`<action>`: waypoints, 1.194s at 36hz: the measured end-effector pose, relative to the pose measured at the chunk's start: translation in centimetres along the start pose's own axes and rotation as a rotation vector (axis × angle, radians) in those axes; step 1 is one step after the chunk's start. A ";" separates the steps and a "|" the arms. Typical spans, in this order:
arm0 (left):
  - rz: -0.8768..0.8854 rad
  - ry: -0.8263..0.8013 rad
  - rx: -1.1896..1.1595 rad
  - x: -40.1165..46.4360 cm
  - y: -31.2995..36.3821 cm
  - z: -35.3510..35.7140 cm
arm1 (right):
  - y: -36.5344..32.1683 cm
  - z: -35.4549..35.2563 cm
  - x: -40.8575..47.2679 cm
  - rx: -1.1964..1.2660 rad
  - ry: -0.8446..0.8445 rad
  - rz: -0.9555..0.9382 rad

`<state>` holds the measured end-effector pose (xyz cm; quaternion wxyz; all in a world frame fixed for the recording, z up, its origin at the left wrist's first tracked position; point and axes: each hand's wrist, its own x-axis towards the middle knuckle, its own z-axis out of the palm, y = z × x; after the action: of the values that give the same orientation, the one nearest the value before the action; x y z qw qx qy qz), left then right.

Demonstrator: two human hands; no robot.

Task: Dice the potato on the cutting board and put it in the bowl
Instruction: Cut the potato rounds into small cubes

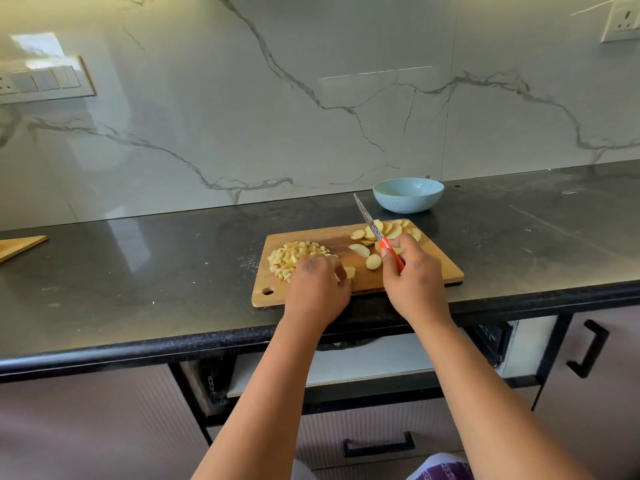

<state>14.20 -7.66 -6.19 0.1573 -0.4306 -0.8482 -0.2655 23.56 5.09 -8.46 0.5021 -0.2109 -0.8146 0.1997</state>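
One wooden cutting board (429, 268) sits at centre frame, and the corner of a second board (20, 245) shows at the left edge. One blue bowl (408, 195) stands above it. One red-handled knife (377, 233) is present. Two hands appear: left hand (317, 289), right hand (415, 282). One heap of diced potato (294, 258) lies there; the potato slices (391, 232) overlap, too many to count surely.

a second wooden board (19, 246) lay at the far left edge of the dark countertop (138, 271). a switch panel (41, 79) and a socket (621, 24) sat on the marble backsplash (311, 98), and drawers with black handles (378, 444) stood below the counter's front edge.
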 end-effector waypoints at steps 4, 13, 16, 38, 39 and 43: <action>-0.027 -0.089 0.033 0.6 0.6 -0.1 | -0.2 -0.1 -0.1 0.003 0.005 -0.004; -0.012 -0.184 0.057 1.5 0.7 0.3 | -0.6 -0.6 -0.4 -0.046 -0.017 -0.024; 0.003 -0.248 -0.050 2.5 0.2 -0.6 | -1.0 -1.1 -1.1 -0.089 -0.085 -0.042; 0.081 -0.123 -0.196 1.8 -1.3 0.3 | -8.9 -3.4 -1.1 -0.457 -0.620 0.249; 0.079 -0.113 -0.203 1.7 -1.2 0.3 | -9.0 -4.0 -0.7 -0.468 -0.647 0.278; 0.056 -0.089 -0.227 1.6 -1.5 0.5 | -8.4 -7.5 -1.3 -0.437 -0.667 0.360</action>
<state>12.00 -7.06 -6.26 0.0770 -0.4805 -0.8064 -0.3360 29.65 -1.74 -1.76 0.1123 -0.3747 -0.9055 0.1642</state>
